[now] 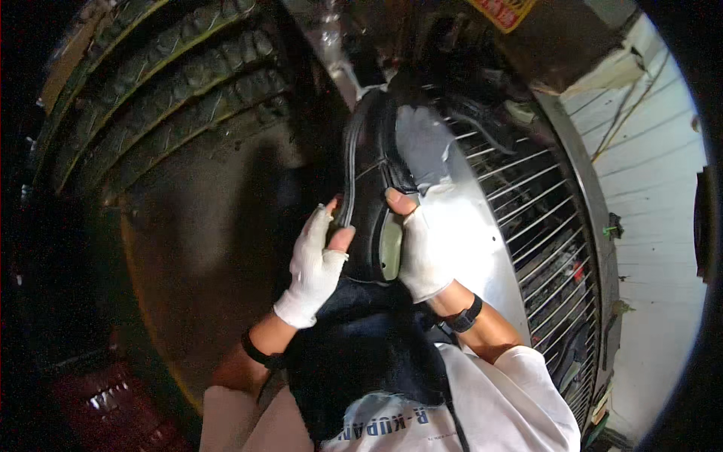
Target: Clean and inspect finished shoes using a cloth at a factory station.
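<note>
Metal rack (576, 162) stands on the right; left of it, a black shoe (367, 188) points far, its near end gripped between left hand (312, 260) and right hand (425, 252), both equally close.

Black shoe (364, 188), pale green panel (392, 248), white gloves (307, 275), black wristbands (465, 315), blue-lettered white shirt (512, 392)

A dim floor (226, 226) is flanked at the upper left by tiered racks (162, 87) and at the right by a barred metal frame (538, 218), beyond which a pale wall (655, 218) is seen, while a smooth panel (493, 248) is brightly lit and the far left is sunk in shadow.
</note>
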`<state>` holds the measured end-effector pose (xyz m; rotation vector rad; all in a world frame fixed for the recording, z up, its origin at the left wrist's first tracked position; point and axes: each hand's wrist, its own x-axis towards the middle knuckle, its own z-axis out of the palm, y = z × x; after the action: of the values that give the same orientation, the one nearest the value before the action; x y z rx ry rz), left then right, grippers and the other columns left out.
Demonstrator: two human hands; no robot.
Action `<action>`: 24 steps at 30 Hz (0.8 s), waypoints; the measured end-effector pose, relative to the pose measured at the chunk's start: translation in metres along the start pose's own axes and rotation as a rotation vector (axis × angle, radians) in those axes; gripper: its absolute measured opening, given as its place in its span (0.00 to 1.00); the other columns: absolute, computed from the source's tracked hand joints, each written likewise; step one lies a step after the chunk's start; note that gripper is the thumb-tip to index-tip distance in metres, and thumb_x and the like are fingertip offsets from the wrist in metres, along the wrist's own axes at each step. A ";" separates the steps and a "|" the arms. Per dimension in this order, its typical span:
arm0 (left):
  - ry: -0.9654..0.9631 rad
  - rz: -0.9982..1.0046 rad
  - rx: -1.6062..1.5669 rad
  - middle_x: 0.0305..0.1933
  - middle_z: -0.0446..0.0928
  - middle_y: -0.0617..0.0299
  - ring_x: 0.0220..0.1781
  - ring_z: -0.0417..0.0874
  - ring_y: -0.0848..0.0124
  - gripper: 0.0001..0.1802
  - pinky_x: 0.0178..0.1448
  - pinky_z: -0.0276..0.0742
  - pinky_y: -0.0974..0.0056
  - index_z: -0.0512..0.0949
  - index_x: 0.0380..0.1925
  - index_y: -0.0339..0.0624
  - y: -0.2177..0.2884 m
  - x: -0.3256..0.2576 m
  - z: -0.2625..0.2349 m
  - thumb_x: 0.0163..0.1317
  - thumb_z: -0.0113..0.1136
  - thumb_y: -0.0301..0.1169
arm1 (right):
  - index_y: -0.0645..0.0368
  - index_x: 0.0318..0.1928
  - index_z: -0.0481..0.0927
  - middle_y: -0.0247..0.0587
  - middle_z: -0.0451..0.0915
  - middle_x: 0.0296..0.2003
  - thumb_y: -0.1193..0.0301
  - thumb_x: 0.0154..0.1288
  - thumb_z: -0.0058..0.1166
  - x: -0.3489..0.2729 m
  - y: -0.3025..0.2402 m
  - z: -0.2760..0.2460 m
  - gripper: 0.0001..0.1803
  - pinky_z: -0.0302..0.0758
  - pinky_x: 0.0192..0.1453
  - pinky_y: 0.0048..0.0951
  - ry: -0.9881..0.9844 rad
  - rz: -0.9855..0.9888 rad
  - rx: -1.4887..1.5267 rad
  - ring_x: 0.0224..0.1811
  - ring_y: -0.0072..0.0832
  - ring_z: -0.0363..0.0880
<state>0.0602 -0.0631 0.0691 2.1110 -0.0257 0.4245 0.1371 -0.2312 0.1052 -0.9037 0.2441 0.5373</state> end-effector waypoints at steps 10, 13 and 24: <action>-0.201 -0.288 -0.322 0.30 0.81 0.64 0.30 0.81 0.76 0.26 0.36 0.78 0.69 0.86 0.41 0.39 -0.068 0.003 -0.016 0.82 0.49 0.49 | 0.63 0.66 0.77 0.37 0.86 0.44 0.57 0.65 0.65 -0.068 -0.165 -0.301 0.33 0.78 0.50 0.30 0.550 -0.042 -0.916 0.44 0.29 0.83; -0.150 -0.372 -0.290 0.26 0.76 0.66 0.27 0.76 0.77 0.29 0.31 0.71 0.67 0.83 0.32 0.39 -0.095 0.001 -0.010 0.82 0.47 0.50 | 0.61 0.68 0.75 0.50 0.88 0.49 0.58 0.57 0.69 -0.138 -0.183 -0.465 0.40 0.79 0.61 0.37 1.088 -0.202 -1.417 0.52 0.41 0.86; -0.057 -0.123 0.000 0.29 0.81 0.55 0.28 0.80 0.61 0.18 0.37 0.76 0.59 0.81 0.33 0.32 -0.101 0.000 -0.006 0.78 0.54 0.35 | 0.59 0.65 0.82 0.63 0.70 0.73 0.49 0.67 0.65 0.116 -0.143 -0.277 0.34 0.71 0.76 0.46 0.505 -0.623 -1.735 0.72 0.61 0.72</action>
<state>0.0771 -0.0026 -0.0100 2.1116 0.0713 0.2907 0.3175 -0.4843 -0.0135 -2.6848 -0.1436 -0.2421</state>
